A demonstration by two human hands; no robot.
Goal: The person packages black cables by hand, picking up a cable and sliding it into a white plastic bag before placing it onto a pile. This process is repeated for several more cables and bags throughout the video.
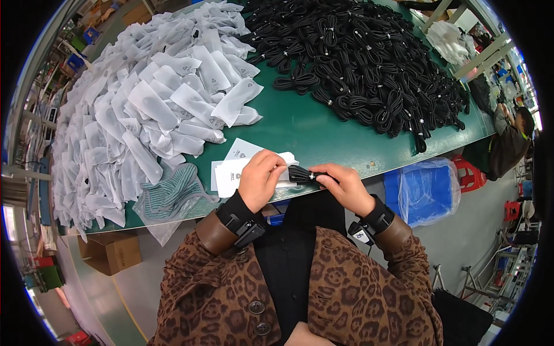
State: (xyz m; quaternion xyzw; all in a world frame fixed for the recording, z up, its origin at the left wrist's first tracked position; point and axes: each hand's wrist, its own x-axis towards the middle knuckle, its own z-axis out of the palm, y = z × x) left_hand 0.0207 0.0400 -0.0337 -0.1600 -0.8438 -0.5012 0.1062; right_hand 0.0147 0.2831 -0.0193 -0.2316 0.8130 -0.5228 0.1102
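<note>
Near the front edge of the green table, my left hand [261, 180] pinches the edge of a white pouch [232, 174]. My right hand [347, 187] grips a coiled black cable [300, 174] near its pale tie. The cable's looped end is at the pouch's right-hand opening; whether its tip is inside cannot be made out. Under the held pouch lie more flat white pouches [242, 147]. A big heap of white pouches [153, 104], many of them bulging, covers the table's left side. Bundled black cables [369, 63] are piled at the far right.
A green-and-grey striped cloth item [171, 193] lies left of my left hand on clear plastic. Below the table's right edge stands a blue bin [421, 190] with a plastic liner, beside a red stool [468, 173]. An open cardboard box [109, 252] is under the left side. Another person [511, 141] sits far right.
</note>
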